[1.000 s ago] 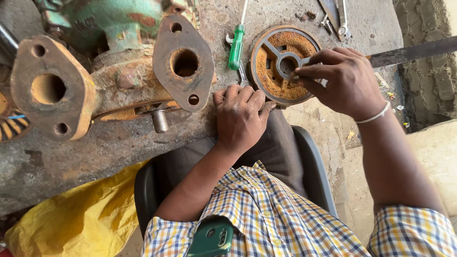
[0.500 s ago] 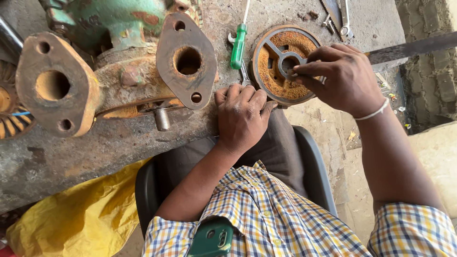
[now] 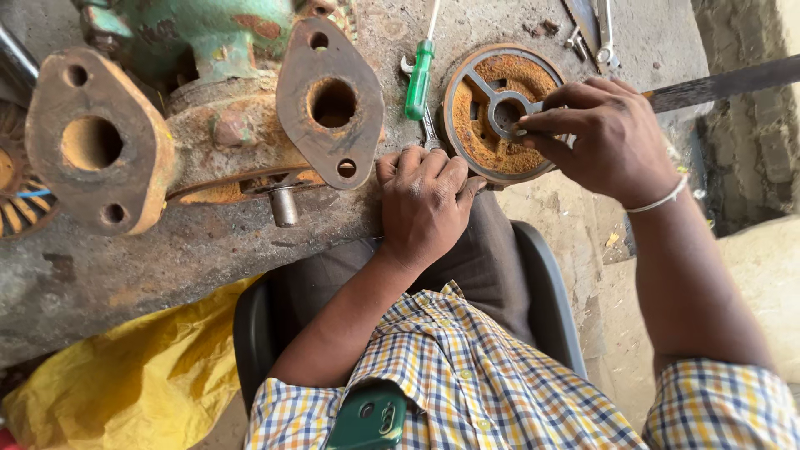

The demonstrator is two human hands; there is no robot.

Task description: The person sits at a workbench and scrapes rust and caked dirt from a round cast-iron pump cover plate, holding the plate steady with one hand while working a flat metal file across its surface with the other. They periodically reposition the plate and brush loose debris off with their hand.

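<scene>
A rusty spoked disc (image 3: pixel 490 137) lies flat on the concrete bench (image 3: pixel 167 258), near its front edge. My right hand (image 3: pixel 612 137) is shut on a long flat metal blade (image 3: pixel 725 83) that runs off to the right. The blade's tip and my fingertips sit at the disc's hub. My left hand (image 3: pixel 425 204) is curled at the bench edge, with its thumb against the disc's lower left rim. Its fingers cover the end of a spanner (image 3: pixel 429 133).
A green-handled screwdriver (image 3: pixel 419 79) lies left of the disc. A rusty pump body with two bolt flanges (image 3: pixel 329 104) fills the left, with a green casting (image 3: pixel 217 33) behind it. More spanners (image 3: pixel 604 33) lie at the back right. A yellow bag (image 3: pixel 125 383) sits below the bench.
My hands stay on the disc and the blade. The view has shifted slightly, and my right fingers have moved a little at the hub.
</scene>
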